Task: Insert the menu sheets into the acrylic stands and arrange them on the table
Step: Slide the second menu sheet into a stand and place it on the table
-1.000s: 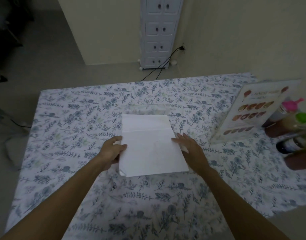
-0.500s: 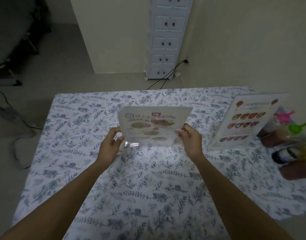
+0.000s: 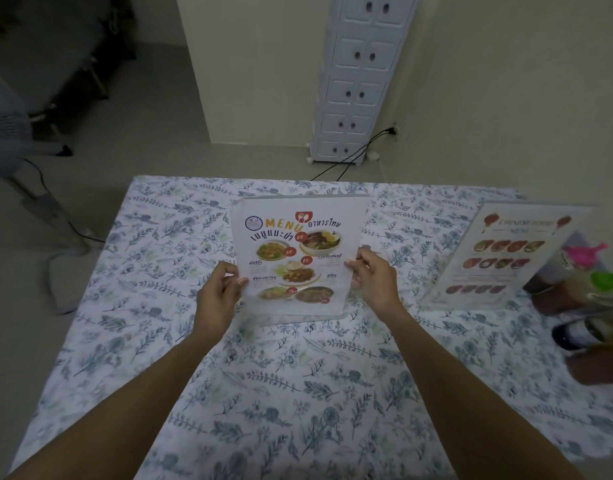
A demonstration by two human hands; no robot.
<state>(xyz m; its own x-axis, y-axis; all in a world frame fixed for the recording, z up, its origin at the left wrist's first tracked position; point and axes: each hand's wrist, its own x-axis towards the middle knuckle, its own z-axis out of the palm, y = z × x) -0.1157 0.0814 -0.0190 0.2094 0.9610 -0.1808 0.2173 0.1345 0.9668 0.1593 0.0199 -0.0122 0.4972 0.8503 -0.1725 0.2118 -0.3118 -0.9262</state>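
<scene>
We hold the acrylic stand (image 3: 298,258) upright at the centre of the frame, its printed face turned toward the camera. The left hand (image 3: 219,292) pinches the stand's left edge, thumb on the front face and fingers behind. The right hand (image 3: 374,278) pinches the right edge the same way. Gripping at both edges keeps the fingers off most of the print and keeps the panel square while it is set down. Its lower edge sits at or just above the tablecloth (image 3: 298,393) — we cannot tell whether it is touching.

The menu sheet (image 3: 293,268) is already seated inside the stand. Readable text: "MENU" in orange capitals at the top, Thai script beside and below it, and small red round tags next to the dish photographs. The figures on those tags are too small to read. A round logo sits at the upper left of the sheet; its detail is not legible.

A second stand (image 3: 505,258) rests at the right of the frame, leaning back and angled toward the centre. Its heading appears to read "CHINESE FOOD MENU", though it is blurred. Just beside it, at the right edge, stand the condiment bottles (image 3: 589,289) — one with a pink cap, one with a green cap.

We judge insertion complete for both stands; final positioning of the centre stand remains.
</scene>
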